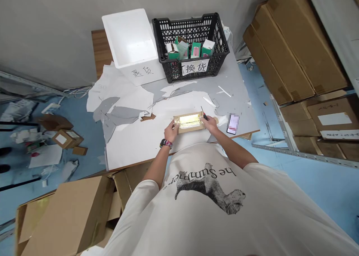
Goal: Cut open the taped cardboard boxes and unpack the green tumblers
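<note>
A small flat cardboard box [190, 129] with shiny tape across its top is held over the table between my hands. My left hand [171, 131], with a dark watch and patterned band at the wrist, grips its left end. At the right end, my right hand [211, 124] is closed around a slim tool [205, 116] with a dark and red handle and a thin shaft pointing away from me. The fingers of that hand also meet the box's edge. Whether the tool is a screwdriver or a knife, I cannot tell.
A phone [233, 123] lies right of my hands. Behind stand a white foam bin [137, 63] and a black crate [193, 67] holding several green-and-white boxes. Torn paper covers the table [134, 147]. Cardboard cartons [297, 43] line the right side; another carton [64, 211] stands lower left.
</note>
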Demonstrator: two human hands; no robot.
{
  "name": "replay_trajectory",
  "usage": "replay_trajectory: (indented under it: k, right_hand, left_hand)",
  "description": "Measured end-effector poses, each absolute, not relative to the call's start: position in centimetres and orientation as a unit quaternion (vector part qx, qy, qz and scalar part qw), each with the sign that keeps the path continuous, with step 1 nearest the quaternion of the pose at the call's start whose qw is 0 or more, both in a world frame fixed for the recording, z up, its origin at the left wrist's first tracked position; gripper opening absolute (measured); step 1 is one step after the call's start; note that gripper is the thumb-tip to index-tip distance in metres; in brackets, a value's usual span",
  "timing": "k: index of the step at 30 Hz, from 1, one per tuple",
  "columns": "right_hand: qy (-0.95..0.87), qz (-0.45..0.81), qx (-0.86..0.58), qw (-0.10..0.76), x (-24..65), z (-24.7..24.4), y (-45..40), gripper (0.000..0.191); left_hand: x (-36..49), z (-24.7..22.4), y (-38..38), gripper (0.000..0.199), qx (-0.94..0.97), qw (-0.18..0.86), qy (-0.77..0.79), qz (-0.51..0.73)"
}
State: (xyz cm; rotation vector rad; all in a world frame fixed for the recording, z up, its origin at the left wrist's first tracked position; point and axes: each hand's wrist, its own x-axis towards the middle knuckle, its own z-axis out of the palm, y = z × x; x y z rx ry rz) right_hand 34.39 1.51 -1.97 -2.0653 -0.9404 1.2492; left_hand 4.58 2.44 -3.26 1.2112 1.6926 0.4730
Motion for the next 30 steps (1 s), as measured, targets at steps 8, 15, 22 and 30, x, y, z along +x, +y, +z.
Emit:
replay_trajectory:
  k: [8,15,22,30]
  right_hand:
    - [-0.343,0.486,-0.706,0.384,33.2,-2.4,1.4,0.068]
    - [-0.311,0.464,-0.767,0.315,33.0,-3.6,-1.4,0.048]
    - [-0.195,0.575,-0.748,0.267,33.9,-3.3,-1.6,0.027]
    - [-0.110,0.624,-0.740,0.226,34.3,-1.7,0.9,0.045]
  left_hand:
    - [6.3,-3.8,0.4,0.075,0.537,0.414,0.669,0.305]
    - [5.4,-5.7,-2.2,0.049,0.468,0.500,0.671,0.284]
    - [4.7,-5.2,-0.1,0.076,0.386,0.593,0.682,0.185]
    - [4.0,-5.0,3.1,0.106,0.334,0.647,0.677,0.111]
